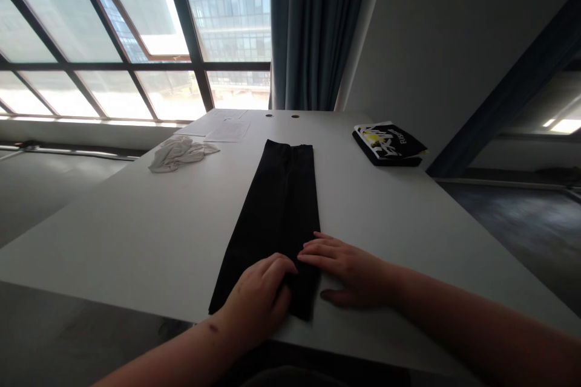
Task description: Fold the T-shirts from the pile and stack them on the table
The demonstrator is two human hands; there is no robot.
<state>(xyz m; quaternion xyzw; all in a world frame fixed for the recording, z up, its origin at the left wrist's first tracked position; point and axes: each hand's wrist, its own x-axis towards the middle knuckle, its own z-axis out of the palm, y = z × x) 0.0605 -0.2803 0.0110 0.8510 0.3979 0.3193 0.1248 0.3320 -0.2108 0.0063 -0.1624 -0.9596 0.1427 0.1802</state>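
Note:
A black garment (276, 205), folded into a long narrow strip, lies down the middle of the white table (136, 224), running away from me. My left hand (261, 296) rests on its near end with the fingers curled down onto the cloth. Beside it, my right hand (345, 269) lies flat at the strip's right edge, fingers stretched out and touching the fabric, thumb on the tabletop.
A crumpled white cloth (179, 152) lies at the far left of the table, next to sheets of paper (227, 128). A folded black garment with a yellow and white print (388, 144) sits at the far right. Windows and a dark curtain (313, 30) stand behind.

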